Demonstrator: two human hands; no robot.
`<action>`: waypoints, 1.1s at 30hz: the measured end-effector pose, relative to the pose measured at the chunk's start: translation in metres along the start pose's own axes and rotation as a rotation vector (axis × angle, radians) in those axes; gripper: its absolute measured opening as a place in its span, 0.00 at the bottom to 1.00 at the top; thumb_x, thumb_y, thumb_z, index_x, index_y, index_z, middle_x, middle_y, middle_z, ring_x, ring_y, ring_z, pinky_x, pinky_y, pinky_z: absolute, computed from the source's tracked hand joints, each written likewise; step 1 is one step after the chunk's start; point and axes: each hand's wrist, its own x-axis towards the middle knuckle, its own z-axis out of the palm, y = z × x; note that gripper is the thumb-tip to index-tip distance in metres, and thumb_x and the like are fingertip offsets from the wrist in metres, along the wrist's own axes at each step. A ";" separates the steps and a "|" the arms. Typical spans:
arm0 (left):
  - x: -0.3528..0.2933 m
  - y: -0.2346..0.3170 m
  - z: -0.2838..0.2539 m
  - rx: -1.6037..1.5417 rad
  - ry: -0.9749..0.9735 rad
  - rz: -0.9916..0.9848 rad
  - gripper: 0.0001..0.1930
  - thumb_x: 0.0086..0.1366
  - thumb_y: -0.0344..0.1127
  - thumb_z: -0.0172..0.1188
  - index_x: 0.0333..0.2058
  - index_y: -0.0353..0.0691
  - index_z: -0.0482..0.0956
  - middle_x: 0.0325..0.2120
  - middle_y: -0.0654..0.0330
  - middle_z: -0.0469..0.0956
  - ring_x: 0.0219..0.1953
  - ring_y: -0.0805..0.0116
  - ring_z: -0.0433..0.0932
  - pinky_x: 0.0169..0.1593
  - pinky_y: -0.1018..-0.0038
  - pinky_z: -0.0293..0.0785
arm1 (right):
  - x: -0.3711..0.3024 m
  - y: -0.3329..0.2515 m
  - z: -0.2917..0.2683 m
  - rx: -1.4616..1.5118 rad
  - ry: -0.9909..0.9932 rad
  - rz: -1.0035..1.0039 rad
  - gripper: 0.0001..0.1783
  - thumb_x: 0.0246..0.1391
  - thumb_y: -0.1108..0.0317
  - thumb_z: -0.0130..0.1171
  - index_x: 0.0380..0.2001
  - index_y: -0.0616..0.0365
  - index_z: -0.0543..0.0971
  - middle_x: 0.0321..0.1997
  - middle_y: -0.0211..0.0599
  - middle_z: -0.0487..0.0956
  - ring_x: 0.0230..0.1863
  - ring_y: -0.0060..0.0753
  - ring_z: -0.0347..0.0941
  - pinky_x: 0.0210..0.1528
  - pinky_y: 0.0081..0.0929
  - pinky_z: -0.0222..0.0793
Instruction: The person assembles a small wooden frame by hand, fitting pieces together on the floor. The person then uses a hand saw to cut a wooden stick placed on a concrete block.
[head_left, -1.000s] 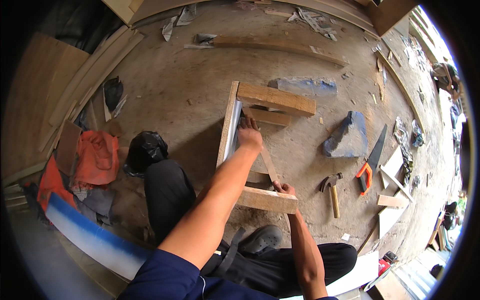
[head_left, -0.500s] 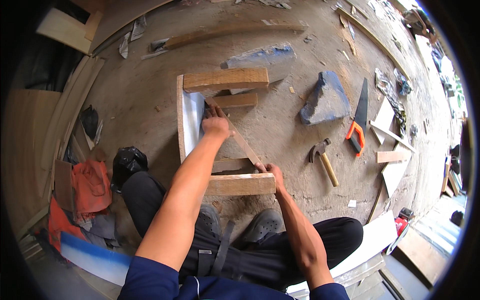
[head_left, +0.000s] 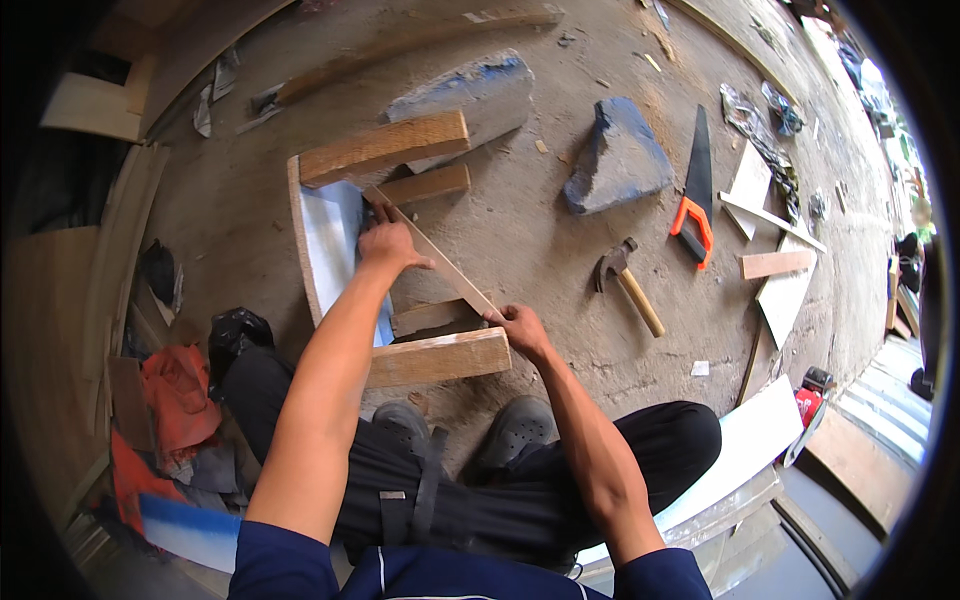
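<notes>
While the head view shows the right hand (head_left: 522, 328) pinching the near end of a thin wooden strip (head_left: 456, 279), the left hand (head_left: 388, 246) has fingers against its far end, thumb spread; can't tell if that one actually grips. Strip runs diagonally between the upper beam (head_left: 385, 148) and lower beam (head_left: 440, 358), right of the white-faced board (head_left: 330, 235) they stand out from. Hammer (head_left: 631, 287) and orange-handled saw (head_left: 697, 185) lie on the floor (head_left: 560, 260) to the right, near a blue-grey chunk (head_left: 617, 160).
</notes>
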 end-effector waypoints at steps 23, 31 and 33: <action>0.007 0.006 -0.003 0.090 0.036 -0.012 0.48 0.32 0.61 0.76 0.46 0.29 0.76 0.50 0.37 0.70 0.52 0.49 0.75 0.53 0.63 0.74 | 0.004 -0.004 -0.011 0.172 -0.110 0.095 0.17 0.47 0.60 0.70 0.32 0.61 0.78 0.26 0.32 0.80 0.27 0.22 0.74 0.31 0.24 0.68; 0.006 0.011 -0.006 0.045 -0.019 0.005 0.50 0.33 0.60 0.76 0.51 0.28 0.74 0.55 0.33 0.68 0.55 0.49 0.73 0.54 0.65 0.73 | 0.004 0.008 -0.005 0.037 -0.007 0.003 0.21 0.45 0.54 0.68 0.32 0.61 0.79 0.30 0.42 0.81 0.33 0.35 0.77 0.37 0.32 0.70; 0.006 0.008 -0.007 0.047 -0.055 0.004 0.50 0.34 0.60 0.76 0.51 0.29 0.74 0.54 0.35 0.69 0.54 0.50 0.74 0.54 0.64 0.73 | 0.003 0.004 -0.002 0.014 -0.011 0.017 0.22 0.45 0.53 0.68 0.34 0.61 0.79 0.32 0.45 0.81 0.35 0.37 0.77 0.39 0.34 0.70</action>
